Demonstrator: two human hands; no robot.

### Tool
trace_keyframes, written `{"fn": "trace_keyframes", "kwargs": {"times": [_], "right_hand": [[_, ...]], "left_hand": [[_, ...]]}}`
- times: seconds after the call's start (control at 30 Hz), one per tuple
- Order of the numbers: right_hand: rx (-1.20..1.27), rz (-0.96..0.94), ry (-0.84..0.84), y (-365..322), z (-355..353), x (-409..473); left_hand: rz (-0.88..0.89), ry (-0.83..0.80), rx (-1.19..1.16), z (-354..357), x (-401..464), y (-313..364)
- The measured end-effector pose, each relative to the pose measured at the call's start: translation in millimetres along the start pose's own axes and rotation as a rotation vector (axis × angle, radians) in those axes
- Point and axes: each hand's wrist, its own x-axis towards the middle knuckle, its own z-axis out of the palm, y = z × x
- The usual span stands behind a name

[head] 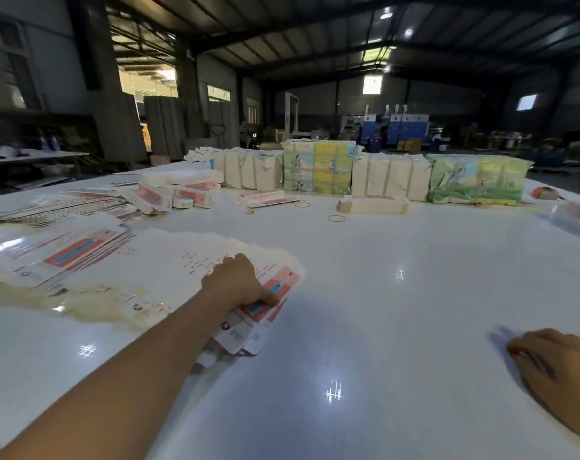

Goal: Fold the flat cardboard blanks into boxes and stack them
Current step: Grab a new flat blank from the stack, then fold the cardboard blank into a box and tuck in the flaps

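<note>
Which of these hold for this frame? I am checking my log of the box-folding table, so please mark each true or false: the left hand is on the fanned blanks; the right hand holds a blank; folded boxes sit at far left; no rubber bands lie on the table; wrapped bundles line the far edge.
1. The left hand presses on the fanned flat blanks. True.
2. The right hand holds a blank. False: it rests bare on the white table.
3. Folded boxes are piled at far left. True.
4. No rubber bands lie on the table. False: one rubber band lies mid-table, others nearby.
5. Wrapped bundles line the far edge. True.
</note>
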Motion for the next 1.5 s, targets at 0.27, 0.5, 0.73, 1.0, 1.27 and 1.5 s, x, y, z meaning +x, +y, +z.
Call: {"fn": "trace_keyframes", "kwargs": {"times": [0.27, 0.5, 0.73, 1.0, 1.27, 1.5], "right_hand": [[0.021, 0.008, 0.083, -97.1, -74.2, -31.4], [0.04, -0.036, 0.012, -114.4, -95.4, -38.5], [0.092, 0.046, -0.017, -106.1, -90.0, -34.4], [1.465, 0.455, -0.031, -108.4, -106.0, -29.8], [1.507, 0.34, -0.289, -114.3, -109.2, -37.2], [1.545, 0.344, -0.262, -114.9, -113.3, -37.3]], "left_hand": [[0.023, 0.144, -0.202, -23.2, -3.4, 7.9], [0.353, -0.06, -0.521, -15.1, -50.5, 102.5], [0.706, -0.049, -0.351, 66.8, -99.9, 157.1], [0.867, 0.039, -0.368, 81.2, -94.9, 144.1], [1.016, 0.193, -0.103, 89.1, -106.8, 150.3], [1.059, 0.331, -0.012, 90.0, -118.4, 160.0]]}}
